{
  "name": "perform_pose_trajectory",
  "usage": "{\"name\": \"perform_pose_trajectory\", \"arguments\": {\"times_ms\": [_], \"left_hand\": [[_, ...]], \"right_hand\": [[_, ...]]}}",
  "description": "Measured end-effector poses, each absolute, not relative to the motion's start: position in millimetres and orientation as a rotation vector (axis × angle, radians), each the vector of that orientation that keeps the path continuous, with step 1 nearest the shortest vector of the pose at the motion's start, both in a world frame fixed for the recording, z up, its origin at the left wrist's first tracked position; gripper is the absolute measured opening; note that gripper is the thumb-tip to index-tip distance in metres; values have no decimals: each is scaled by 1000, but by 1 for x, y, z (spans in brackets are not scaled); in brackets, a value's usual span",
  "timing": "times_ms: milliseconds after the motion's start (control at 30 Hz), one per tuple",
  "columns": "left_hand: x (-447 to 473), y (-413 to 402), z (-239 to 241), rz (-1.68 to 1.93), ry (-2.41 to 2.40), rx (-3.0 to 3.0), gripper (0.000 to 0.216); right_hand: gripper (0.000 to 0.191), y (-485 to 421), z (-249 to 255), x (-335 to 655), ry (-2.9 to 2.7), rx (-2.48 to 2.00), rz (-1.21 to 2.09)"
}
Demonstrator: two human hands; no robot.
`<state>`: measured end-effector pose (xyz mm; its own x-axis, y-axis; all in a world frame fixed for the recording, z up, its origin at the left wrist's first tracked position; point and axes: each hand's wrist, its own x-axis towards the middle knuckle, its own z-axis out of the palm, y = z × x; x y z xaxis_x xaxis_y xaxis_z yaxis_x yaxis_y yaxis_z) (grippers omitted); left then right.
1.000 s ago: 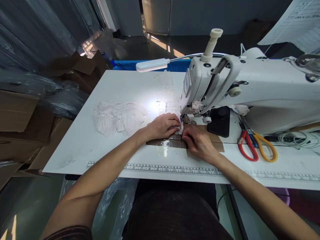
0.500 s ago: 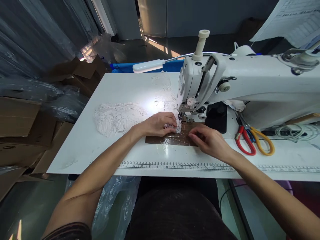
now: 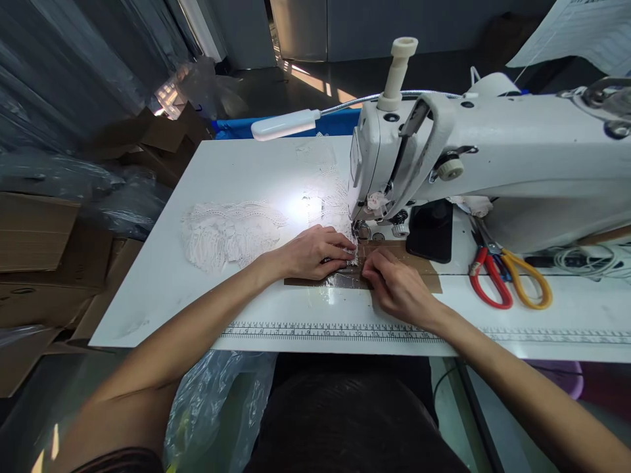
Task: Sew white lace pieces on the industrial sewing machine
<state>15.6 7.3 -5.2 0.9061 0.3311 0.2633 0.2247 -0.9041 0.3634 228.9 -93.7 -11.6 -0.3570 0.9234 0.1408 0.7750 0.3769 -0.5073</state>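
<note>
A white sewing machine (image 3: pixel 377 157) stands over the table, its presser foot (image 3: pixel 355 228) down at a strip of white lace (image 3: pixel 331 200). My left hand (image 3: pixel 315 253) lies left of the foot, its closed fingers and thumb gripping the near end of the lace. Just right of it, my right hand (image 3: pixel 394 279) is closed in a pinch near the lace end; whatever is between the fingertips is too small to make out. Beneath both hands lies a brown sheet (image 3: pixel 424 269), shiny on its left part. A heap of white lace (image 3: pixel 227 233) rests to the left.
Red-handled and yellow-handled scissors (image 3: pixel 507 276) lie to the right, near a black phone-like slab (image 3: pixel 430 230). A lit lamp (image 3: pixel 286 125) reaches over the table. A printed ruler (image 3: pixel 345 332) runs along the front edge. Cardboard boxes (image 3: pixel 39 230) stand at the left.
My right hand has shifted left, closer to my left hand, uncovering the brown sheet's right end. My left hand stays at the lace, its fingers slightly further forward. The view has shifted slightly.
</note>
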Motion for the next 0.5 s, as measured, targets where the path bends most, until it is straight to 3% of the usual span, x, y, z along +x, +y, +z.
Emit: {"name": "perform_pose_trajectory", "arguments": {"times_ms": [500], "left_hand": [[33,-7,-21,663,776,2827,25]], "right_hand": [[10,-56,-7,201,-1442,-1523,1049]]}}
